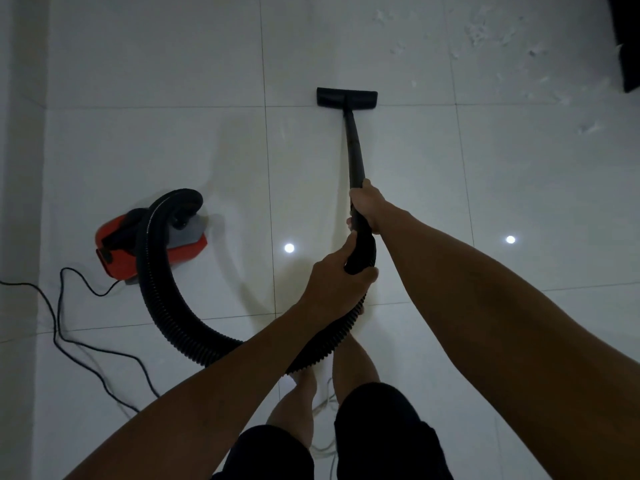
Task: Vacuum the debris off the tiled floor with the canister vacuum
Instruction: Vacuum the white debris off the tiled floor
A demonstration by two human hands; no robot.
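A red canister vacuum (117,247) sits on the white tiled floor (173,150) at the left. Its black ribbed hose (162,306) loops down and across to a black wand (355,150). The wand ends in a flat black floor nozzle (346,97) resting on a tile seam ahead of me. My right hand (367,206) grips the wand's lower end. My left hand (336,278) grips the hose cuff just below it. Pale scraps of debris (485,32) are scattered on the tiles at the far right, beyond the nozzle.
A black power cord (59,323) trails in loops over the floor at the left. A dark piece of furniture (628,43) stands at the upper right corner. My bare legs (349,362) and black shorts are directly below. Two ceiling-light reflections shine on the tiles.
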